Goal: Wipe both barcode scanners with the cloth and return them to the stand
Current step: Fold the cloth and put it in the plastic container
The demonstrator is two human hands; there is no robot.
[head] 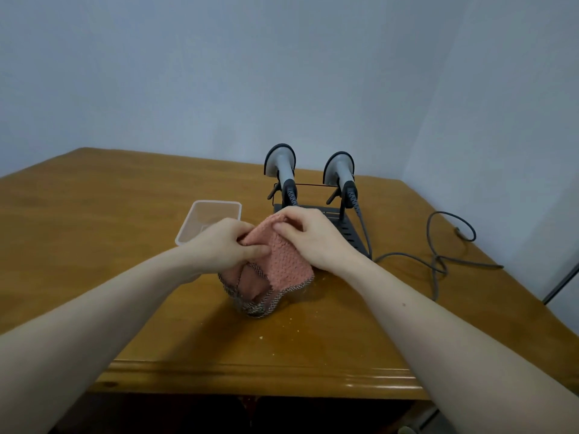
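Your left hand (224, 245) and right hand (308, 238) are both pinching the pink cloth (275, 267) above the wooden table (125, 245), hiding part of the black stand (347, 230). Both barcode scanners (280, 166) (340, 172) are sitting in it, handles pointing down, heads facing away from you.

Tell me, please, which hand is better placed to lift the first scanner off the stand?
Probably the right hand: it is nearest the left scanner on the stand. The left hand could keep the cloth.
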